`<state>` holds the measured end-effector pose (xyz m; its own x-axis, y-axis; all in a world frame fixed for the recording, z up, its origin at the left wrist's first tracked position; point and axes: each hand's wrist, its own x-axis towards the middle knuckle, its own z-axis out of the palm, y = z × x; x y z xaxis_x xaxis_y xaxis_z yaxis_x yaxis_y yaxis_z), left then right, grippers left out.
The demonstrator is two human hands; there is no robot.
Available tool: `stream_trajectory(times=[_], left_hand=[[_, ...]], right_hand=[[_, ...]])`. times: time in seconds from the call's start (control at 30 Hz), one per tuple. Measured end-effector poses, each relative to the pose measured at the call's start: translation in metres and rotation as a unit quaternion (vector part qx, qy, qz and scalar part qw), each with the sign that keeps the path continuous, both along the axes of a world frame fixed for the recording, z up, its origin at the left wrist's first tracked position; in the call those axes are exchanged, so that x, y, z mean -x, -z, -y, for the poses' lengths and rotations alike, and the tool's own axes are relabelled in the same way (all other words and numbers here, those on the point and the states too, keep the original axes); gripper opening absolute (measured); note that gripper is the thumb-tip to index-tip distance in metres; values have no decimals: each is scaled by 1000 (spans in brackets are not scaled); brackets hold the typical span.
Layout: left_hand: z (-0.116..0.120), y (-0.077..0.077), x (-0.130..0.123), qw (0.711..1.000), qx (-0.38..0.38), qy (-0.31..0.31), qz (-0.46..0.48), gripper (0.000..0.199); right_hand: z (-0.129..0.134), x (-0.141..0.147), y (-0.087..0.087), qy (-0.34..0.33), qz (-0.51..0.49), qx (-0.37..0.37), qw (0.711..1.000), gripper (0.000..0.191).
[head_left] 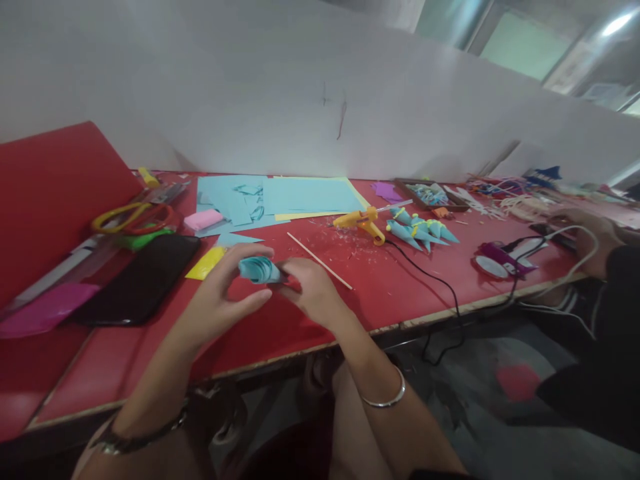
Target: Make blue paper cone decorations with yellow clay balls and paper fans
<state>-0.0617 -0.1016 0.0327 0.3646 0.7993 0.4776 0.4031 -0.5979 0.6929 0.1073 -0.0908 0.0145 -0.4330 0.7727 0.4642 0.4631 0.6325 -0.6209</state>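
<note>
A roll of light blue paper point(260, 270), its spiral layers showing at the wide end, is held above the red table. My right hand point(313, 287) pinches its narrow end between thumb and fingers. Around the wide end curves my left hand point(217, 290), thumb and fingers apart, with a gap between the thumb and the paper. Whether the left fingertips touch the roll is hard to tell. Behind my left hand lie a yellow packet point(204, 264) and a blue paper piece point(240, 239). A thin wooden stick point(320, 260) lies beyond my right hand.
A yellow glue gun point(360, 221) with a black cord lies near several blue paper cones point(420, 230). Blue sheets point(315, 195) lie by the wall. Scissors point(133, 219) and a black phone point(143, 280) are at left. Another person's hand point(587, 233) is at right.
</note>
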Motion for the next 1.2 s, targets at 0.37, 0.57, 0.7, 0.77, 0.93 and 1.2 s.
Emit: stream_trajectory(times=[0.37,0.57,0.7,0.77,0.93,1.2], left_hand=[[-4,-2,5,989,-71,-124,30,12],[-4,-3,3,987,-29,-155,21,16],[-5,-1,3,987,-36,-151,35,15],[-6,-1,3,988,-45,-143,31,15],[-8,-1,4,988,-70,-135,8,14],[-9,3,7,987,-141,-76,31,17]], right_hand=[[2,1,-1,110,87,-17,990,17],[2,4,-1,100,18,1,995,17],[4,5,-2,73,-46,18,996,25],[5,5,-3,63,-75,35,995,29],[3,5,-3,49,-108,42,992,26],[2,5,-1,30,-82,41,995,22]])
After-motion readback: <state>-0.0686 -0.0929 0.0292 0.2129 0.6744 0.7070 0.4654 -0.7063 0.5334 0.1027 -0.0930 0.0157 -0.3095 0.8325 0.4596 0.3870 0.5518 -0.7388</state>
